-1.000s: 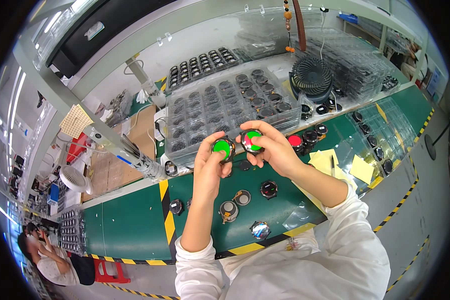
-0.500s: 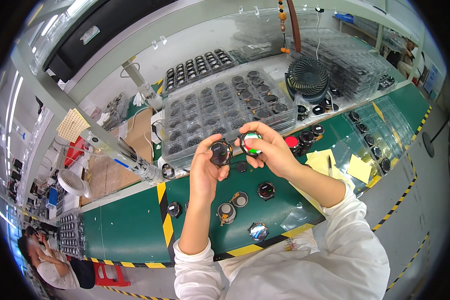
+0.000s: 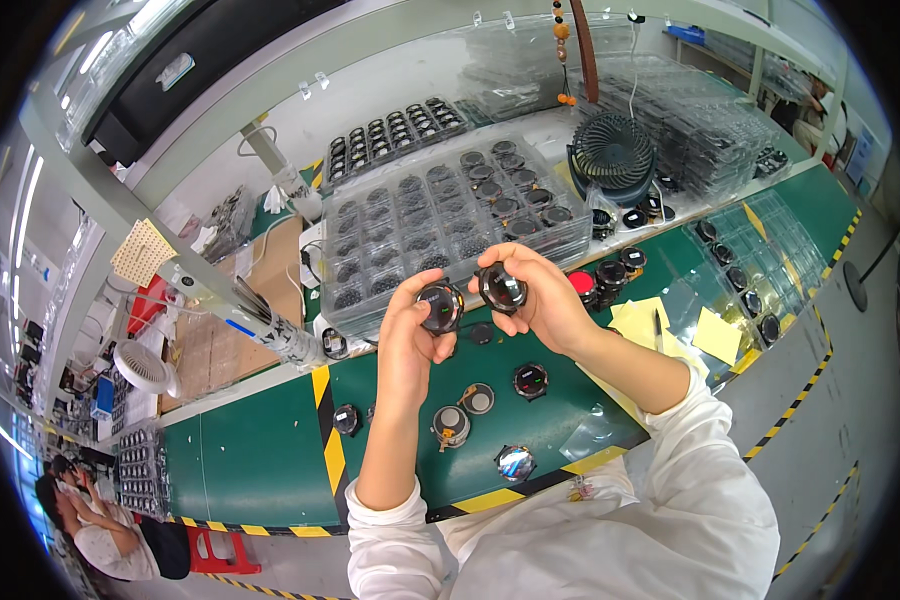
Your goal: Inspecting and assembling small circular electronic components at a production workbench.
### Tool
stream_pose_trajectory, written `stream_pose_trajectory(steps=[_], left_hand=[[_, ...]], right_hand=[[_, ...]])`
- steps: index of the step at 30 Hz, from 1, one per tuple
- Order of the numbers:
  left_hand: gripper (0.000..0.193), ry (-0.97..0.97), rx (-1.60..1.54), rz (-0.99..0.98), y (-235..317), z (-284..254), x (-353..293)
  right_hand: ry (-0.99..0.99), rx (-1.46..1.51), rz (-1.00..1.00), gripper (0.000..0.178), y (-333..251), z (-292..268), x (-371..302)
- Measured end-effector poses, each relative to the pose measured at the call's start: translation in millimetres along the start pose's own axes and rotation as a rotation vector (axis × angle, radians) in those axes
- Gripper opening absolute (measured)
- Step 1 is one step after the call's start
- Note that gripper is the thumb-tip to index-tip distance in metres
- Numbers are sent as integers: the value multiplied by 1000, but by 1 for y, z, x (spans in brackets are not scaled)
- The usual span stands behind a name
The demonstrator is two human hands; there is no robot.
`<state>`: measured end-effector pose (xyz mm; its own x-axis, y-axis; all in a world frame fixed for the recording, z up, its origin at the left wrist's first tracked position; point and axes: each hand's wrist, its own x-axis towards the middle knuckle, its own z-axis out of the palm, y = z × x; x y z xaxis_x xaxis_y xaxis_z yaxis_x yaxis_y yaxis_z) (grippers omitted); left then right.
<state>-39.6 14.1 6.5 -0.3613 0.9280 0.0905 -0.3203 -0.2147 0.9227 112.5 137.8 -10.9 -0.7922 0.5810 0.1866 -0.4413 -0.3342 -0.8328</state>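
Note:
Each of my hands holds up a round black watch case without a strap, side by side over the green bench. My left hand [image 3: 413, 325] is closed around the left watch case [image 3: 441, 307], whose dark face shows a small green mark. Fingers of my right hand [image 3: 542, 300] grip the right watch case [image 3: 502, 287] by its edge; its screen is dark with faint pale marks. Below them on the mat lie a dark watch case [image 3: 531, 380], a shiny one [image 3: 515, 463], two grey round parts [image 3: 452, 426] and a small watch case [image 3: 347, 419].
Clear trays [image 3: 450, 230] of round parts stand behind my hands. A dark fan [image 3: 612, 157] sits to their right. Several watch cases [image 3: 610, 275], yellow notes [image 3: 717, 336] and a pen [image 3: 658, 330] are at right. Another person [image 3: 95, 525] sits far left.
The right watch case's screen has turned from a red, white and green picture to dark, and my right thumb no longer covers it. Both hands stay almost in place.

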Motion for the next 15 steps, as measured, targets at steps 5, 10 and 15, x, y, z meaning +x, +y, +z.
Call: stream_pose_trajectory(steps=[5, 10, 15], left_hand=[[36, 2, 17, 22, 0, 1, -1], [36, 43, 58, 29, -2, -1, 1], [40, 56, 35, 16, -3, -1, 2]], right_hand=[[-16, -6, -19, 35, 0, 2, -1], [-22, 18, -7, 43, 1, 3, 0], [-44, 22, -7, 45, 2, 0, 0]])
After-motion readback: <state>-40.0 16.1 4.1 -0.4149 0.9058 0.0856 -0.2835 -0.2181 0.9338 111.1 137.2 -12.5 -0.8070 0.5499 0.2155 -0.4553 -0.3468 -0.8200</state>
